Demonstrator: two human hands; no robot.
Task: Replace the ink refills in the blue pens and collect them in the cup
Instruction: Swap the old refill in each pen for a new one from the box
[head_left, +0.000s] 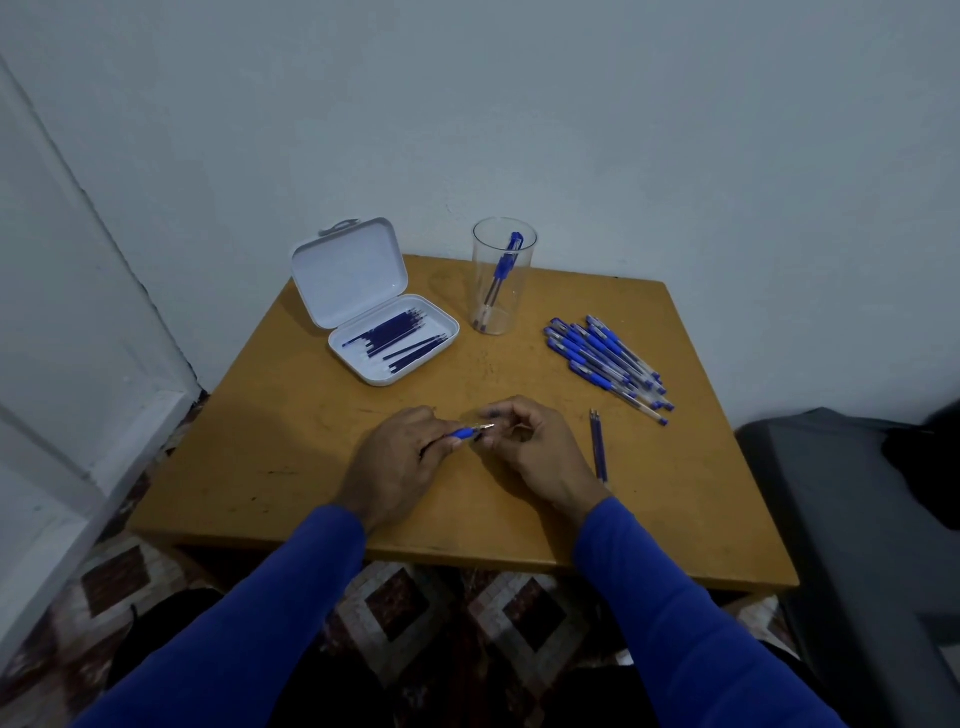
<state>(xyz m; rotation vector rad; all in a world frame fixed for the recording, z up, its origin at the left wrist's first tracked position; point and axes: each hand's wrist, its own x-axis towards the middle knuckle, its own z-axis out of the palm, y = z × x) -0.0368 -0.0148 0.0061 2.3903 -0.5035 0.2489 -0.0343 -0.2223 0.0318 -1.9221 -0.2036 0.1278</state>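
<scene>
My left hand (400, 457) grips a blue pen (464, 432) by its barrel, tip pointing right. My right hand (524, 441) is closed at the pen's tip, fingers pinching near the metal point. A clear plastic cup (501, 312) stands at the back of the table with two blue pens inside. A pile of blue pens (608, 358) lies at the right. An open white case (395, 364) at the back left holds several dark blue refills (400, 335). Two loose refills (598, 441) lie just right of my right hand.
The small wooden table (311, 467) stands against a white wall. A dark grey seat (857, 519) sits beside its right edge. A patterned rug (415, 597) covers the floor below the front edge. A white door frame runs along the left.
</scene>
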